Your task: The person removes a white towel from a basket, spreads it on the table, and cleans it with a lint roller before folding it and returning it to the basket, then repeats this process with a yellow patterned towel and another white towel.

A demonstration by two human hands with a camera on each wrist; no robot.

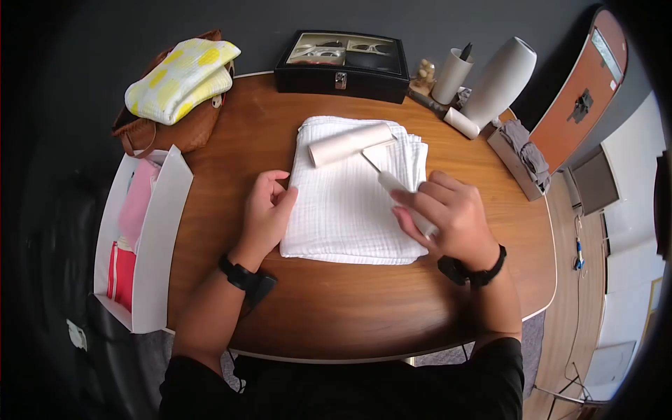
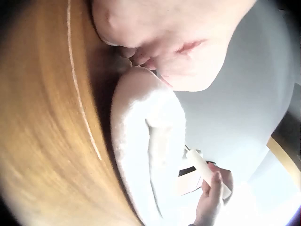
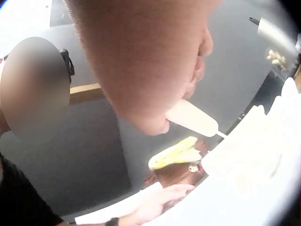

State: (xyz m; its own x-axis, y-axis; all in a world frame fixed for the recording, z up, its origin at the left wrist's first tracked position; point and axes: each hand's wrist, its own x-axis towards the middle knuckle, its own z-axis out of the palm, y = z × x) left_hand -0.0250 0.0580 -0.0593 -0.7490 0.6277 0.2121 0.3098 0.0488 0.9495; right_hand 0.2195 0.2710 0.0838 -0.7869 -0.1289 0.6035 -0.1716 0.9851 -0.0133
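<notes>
A white folded gauze cloth lies on the wooden table in front of me. On its far part rests the white roll of a lint roller, tilted across the fabric. My right hand grips the roller's white handle, which also shows in the right wrist view. At the cloth's left edge is my left hand, its thumb touching the fabric and the other fingers loosely bent beside it. The left wrist view shows the thick folded edge of the cloth right against that hand.
A black glasses case stands at the back. Left are a brown bag with a yellow-and-white cloth and a white box holding pink and red fabric. Right are a white vase, a mirror-like board and a box of grey fabric.
</notes>
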